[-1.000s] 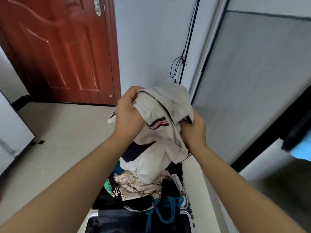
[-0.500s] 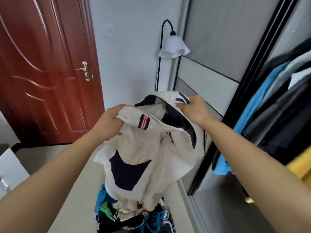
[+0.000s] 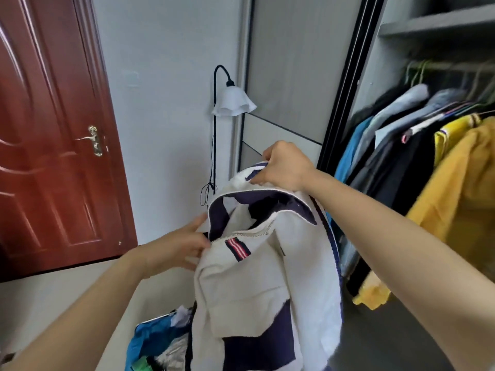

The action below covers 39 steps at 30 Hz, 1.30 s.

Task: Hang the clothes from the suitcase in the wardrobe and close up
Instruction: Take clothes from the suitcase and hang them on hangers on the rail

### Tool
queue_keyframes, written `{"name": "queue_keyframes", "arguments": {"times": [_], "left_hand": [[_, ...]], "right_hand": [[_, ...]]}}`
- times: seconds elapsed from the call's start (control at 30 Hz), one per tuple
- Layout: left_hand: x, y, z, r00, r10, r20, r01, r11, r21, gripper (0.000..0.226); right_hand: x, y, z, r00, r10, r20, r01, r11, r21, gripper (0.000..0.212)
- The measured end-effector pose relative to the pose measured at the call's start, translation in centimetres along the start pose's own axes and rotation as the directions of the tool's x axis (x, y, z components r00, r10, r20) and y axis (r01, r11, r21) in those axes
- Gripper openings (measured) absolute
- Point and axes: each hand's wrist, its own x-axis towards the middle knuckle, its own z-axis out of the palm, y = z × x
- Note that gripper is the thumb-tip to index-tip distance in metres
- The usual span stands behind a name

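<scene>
Touching the zip edge of the white-and-navy jacket (image 3: 254, 285) with the left grip (image 3: 176, 247), fingers fairly straight, tips tucked behind the cloth, so honestly can't tell whether pinching or just resting there. Higher up and to the right, pinching the hood rim with the right grip (image 3: 284, 167), fingers curled round it.

Room, left to right: dark red panelled door (image 3: 48, 129) with a brass handle (image 3: 92, 140), shut. Pale floor (image 3: 53, 295) below it. Then plain light wall (image 3: 166, 76), then a black floor lamp (image 3: 231, 103) with a frilly white shade and a dangling cord (image 3: 213, 162). Next, a grey sliding wardrobe door (image 3: 289, 76) with a black frame, pushed aside. Far right, the open wardrobe with a shelf (image 3: 439, 22) up top and a rail (image 3: 455, 66) of hanging clothes (image 3: 401, 162).

Counts: one door, one lamp, one jacket, two grips. On the rail, one blue piece (image 3: 351, 153), two yellow ones (image 3: 460, 183), plus some greys and darks too blurred to count properly.

Jacket hanging in mid-air between lamp and wardrobe, top rim right under the right grip, front opening beside the left grip, rest of it drooping below both. Directly beneath its hem, the suitcase pile (image 3: 158, 341) at the bottom edge, blue and green bits showing.
</scene>
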Motion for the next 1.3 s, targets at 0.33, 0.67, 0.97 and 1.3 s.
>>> {"name": "queue_keyframes", "arguments": {"times": [0.33, 0.67, 0.97, 1.3], "left_hand": [[5.8, 7.8, 4.9, 0.762, 0.295, -0.576, -0.271, 0.954, 0.130, 0.053], [11.6, 14.6, 11.9, 0.753, 0.500, -0.427, -0.298, 0.838, 0.456, 0.049], [12.3, 14.7, 10.6, 0.834, 0.419, -0.359, -0.148, 0.797, 0.586, 0.030], [15.0, 1.7, 10.0, 0.665, 0.450, -0.596, 0.136, 0.711, 0.689, 0.004]], "right_hand": [[-3.3, 7.6, -4.2, 0.988, 0.062, 0.144, -0.109, 0.932, 0.347, 0.031], [-11.5, 11.3, -3.5, 0.798, 0.069, 0.599, -0.454, 0.722, 0.522, 0.048], [-10.7, 15.4, 1.1, 0.811, 0.513, 0.281, -0.561, 0.548, 0.621, 0.017], [-6.3, 12.6, -5.8, 0.861, 0.506, -0.057, -0.262, 0.537, 0.802, 0.018]]}}
